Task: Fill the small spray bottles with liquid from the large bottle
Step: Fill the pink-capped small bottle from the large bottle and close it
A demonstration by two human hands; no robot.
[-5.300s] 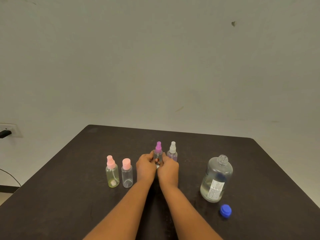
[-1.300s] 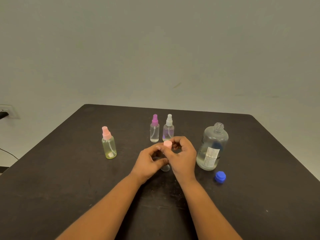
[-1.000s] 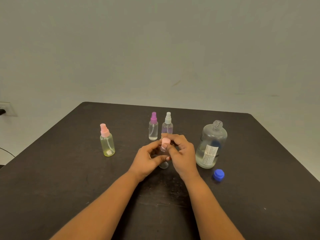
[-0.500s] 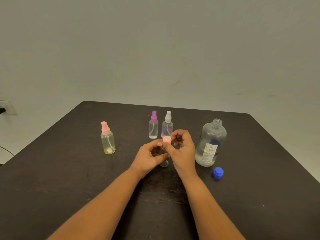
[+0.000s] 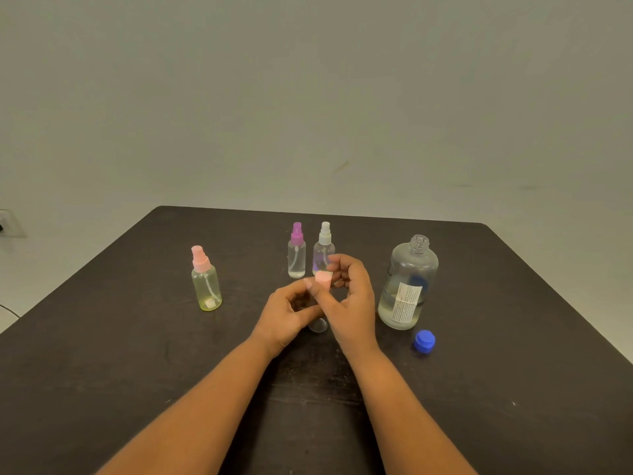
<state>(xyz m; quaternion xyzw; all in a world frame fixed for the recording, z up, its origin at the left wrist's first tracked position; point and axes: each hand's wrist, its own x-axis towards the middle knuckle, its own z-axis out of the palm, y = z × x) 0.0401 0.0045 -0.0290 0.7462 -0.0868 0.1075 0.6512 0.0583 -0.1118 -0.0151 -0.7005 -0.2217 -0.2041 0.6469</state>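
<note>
At the table's middle, my left hand point(image 5: 286, 313) grips a small clear bottle point(image 5: 318, 326) whose base rests on the table. My right hand point(image 5: 352, 299) pinches its pink cap point(image 5: 323, 280) at the top. The bottle's body is mostly hidden by my fingers. The large clear bottle point(image 5: 407, 284), uncapped and holding some liquid, stands to the right. Its blue cap point(image 5: 424, 341) lies in front of it. A purple-topped spray bottle point(image 5: 296, 252) and a white-topped one point(image 5: 323, 246) stand behind my hands. A pink-topped yellowish spray bottle point(image 5: 205, 281) stands at the left.
Everything sits on a dark table point(image 5: 137, 354) against a plain wall. A wall socket point(image 5: 8, 224) is at the far left.
Over the last second my right hand's fingers have shifted around the pink cap while my left hand kept hold of the bottle. Five seconds ago both hands were at the purple-topped bottle.
</note>
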